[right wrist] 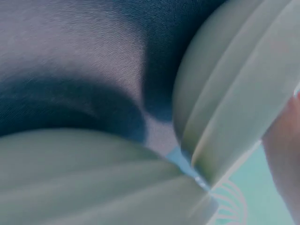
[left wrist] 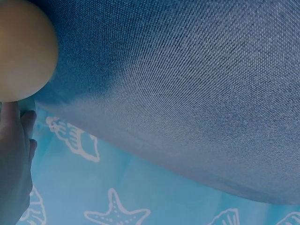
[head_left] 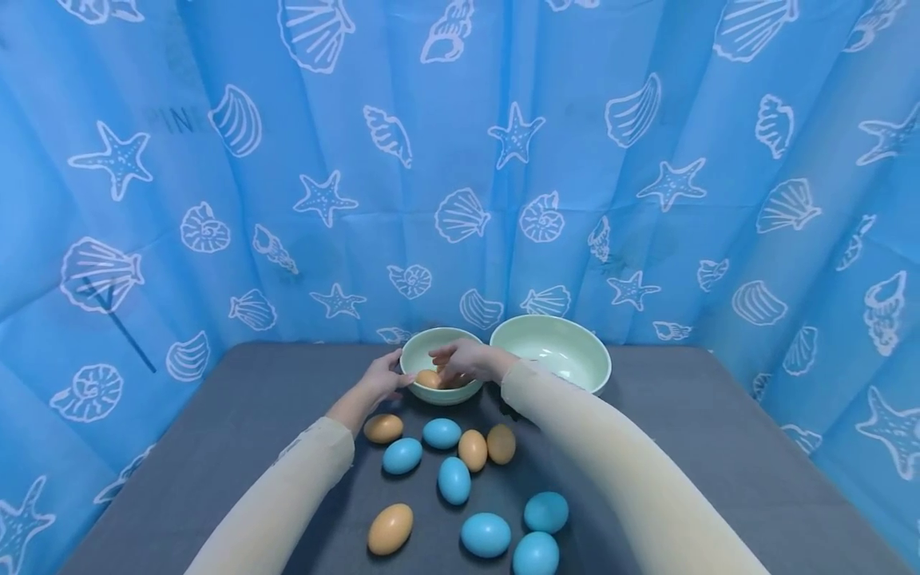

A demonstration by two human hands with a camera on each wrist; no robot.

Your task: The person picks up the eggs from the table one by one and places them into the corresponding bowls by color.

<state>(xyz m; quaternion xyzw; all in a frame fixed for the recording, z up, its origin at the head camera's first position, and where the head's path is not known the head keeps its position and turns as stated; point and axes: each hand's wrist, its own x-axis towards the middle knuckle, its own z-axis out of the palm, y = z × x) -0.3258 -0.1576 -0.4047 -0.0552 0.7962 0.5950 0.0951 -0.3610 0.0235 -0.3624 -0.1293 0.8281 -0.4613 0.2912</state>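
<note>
At the back of the table a small pale green bowl (head_left: 411, 343) holds orange eggs (head_left: 429, 378). My left hand (head_left: 379, 378) grips its left side, thumb at the rim and fingers against the outer wall. Over the right rim, my right hand (head_left: 463, 361) reaches in, fingers spread down among the eggs; their tips are partly hidden. In the left wrist view an orange egg (left wrist: 28, 51) appears large in front of the left hand (left wrist: 14, 159). The right wrist view catches the small bowl's outer wall (right wrist: 243, 84) and part of the right hand (right wrist: 286, 154).
A larger pale green bowl (head_left: 568, 351) stands just right of the small one. In front lie several blue eggs (head_left: 485, 535) and several orange eggs (head_left: 390, 529) on the dark grey table (head_left: 237, 447). A blue shell-print curtain (head_left: 460, 160) hangs behind the table.
</note>
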